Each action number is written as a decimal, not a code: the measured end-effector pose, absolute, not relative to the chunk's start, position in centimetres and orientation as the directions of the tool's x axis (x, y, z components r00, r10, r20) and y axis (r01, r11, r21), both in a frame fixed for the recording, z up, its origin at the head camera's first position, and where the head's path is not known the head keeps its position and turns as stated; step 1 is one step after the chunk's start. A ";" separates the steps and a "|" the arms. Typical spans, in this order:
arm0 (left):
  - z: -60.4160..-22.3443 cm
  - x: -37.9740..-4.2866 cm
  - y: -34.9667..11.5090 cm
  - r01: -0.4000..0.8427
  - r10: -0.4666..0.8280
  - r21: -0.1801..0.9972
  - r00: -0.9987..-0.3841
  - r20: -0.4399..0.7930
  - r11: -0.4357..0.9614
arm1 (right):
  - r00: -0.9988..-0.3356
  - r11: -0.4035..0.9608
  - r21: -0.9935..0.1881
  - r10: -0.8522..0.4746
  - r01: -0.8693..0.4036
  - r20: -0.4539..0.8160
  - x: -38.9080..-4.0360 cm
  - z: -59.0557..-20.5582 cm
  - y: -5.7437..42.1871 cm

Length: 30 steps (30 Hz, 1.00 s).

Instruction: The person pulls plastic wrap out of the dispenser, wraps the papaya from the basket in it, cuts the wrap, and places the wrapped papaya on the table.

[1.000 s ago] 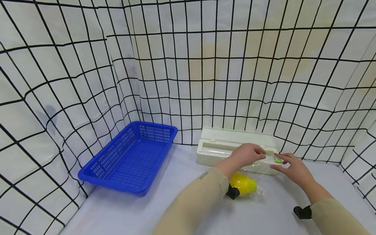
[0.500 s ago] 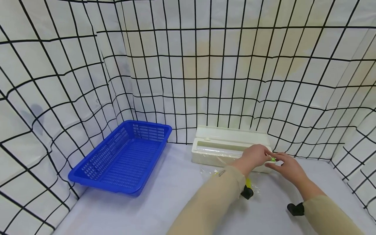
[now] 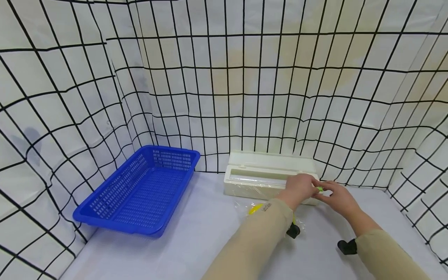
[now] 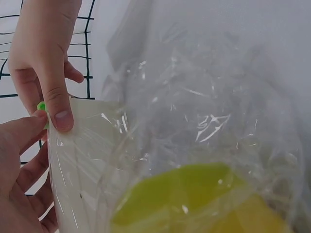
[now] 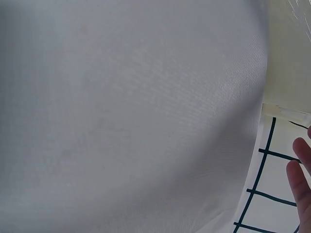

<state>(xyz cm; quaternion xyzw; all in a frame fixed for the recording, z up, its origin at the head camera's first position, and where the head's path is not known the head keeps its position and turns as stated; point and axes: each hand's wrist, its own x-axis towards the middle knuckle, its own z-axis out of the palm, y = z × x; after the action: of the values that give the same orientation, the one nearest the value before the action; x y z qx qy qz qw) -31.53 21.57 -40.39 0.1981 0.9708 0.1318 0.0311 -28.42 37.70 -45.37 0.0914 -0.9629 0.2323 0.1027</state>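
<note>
A cream cling film dispenser (image 3: 241, 189) stands lid-up at the back wall, its film roll showing inside. My left hand (image 3: 300, 187) is at its right end, thumb and finger pinching the green slide cutter (image 4: 42, 105). My right hand (image 3: 338, 197) grips that same end, its thumb pressed on the film-covered front in the left wrist view. Clear film (image 4: 209, 121) runs forward from the dispenser over a smooth yellow-green object (image 4: 184, 204), mostly hidden by my left sleeve in the head view. Only some fingers (image 5: 299, 182) of my right hand show in the right wrist view.
A blue perforated plastic basket (image 3: 140, 194) sits to the left on the white tabletop (image 3: 168, 252). Walls of black wire grid with white backing (image 3: 210, 89) stand at the back and both sides. Black wrist mounts (image 3: 347, 247) hang below the sleeves.
My left hand has moved right along the dispenser to the green cutter, beside my right hand. My left sleeve now hides most of the yellow object. The head view has turned slightly right.
</note>
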 end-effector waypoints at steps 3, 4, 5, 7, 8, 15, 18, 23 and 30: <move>-40.5 -31.6 21.6 0.382 0.395 0.244 -0.919 -0.004 0.891 | -0.965 0.873 -0.436 -0.129 -0.220 0.228 -28.3 -45.3 37.5; -40.5 -31.6 21.6 0.384 0.397 0.237 -0.918 -0.005 0.892 | -0.966 0.874 -0.435 -0.127 -0.215 0.223 -28.3 -45.2 37.4; -40.6 -31.6 21.6 0.387 0.400 0.232 -0.917 -0.006 0.892 | -0.967 0.876 -0.434 -0.124 -0.211 0.221 -28.3 -45.2 37.4; -40.6 -31.6 21.5 0.395 0.406 0.219 -0.914 -0.004 0.892 | -0.970 0.880 -0.429 -0.122 -0.205 0.212 -28.3 -45.1 37.3; -40.5 -31.6 21.5 0.400 0.410 0.212 -0.912 -0.002 0.892 | -0.971 0.881 -0.428 -0.121 -0.201 0.209 -28.3 -45.1 37.3; -40.5 -31.6 21.1 0.408 0.416 0.207 -0.909 0.004 0.889 | -0.979 0.899 -0.402 -0.114 -0.173 0.167 -28.3 -44.8 37.5; -40.4 -31.5 21.0 0.403 0.412 0.213 -0.911 0.003 0.890 | -0.983 0.903 -0.399 -0.108 -0.161 0.151 -28.2 -44.6 37.6; -40.4 -31.6 20.8 0.408 0.416 0.201 -0.910 0.004 0.891 | -0.987 0.903 -0.405 -0.099 -0.143 0.128 -28.2 -44.5 37.6; -40.2 -31.6 20.0 0.410 0.421 0.226 -0.907 -0.001 0.884 | -0.990 0.904 -0.407 -0.091 -0.128 0.109 -28.3 -44.4 37.3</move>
<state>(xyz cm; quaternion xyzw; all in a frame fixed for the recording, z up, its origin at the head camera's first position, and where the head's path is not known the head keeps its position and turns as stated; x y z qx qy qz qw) -31.64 20.02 -40.24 0.2143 0.9701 0.1110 0.0249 -28.25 37.32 -44.37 0.0562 -0.9748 0.2114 0.0438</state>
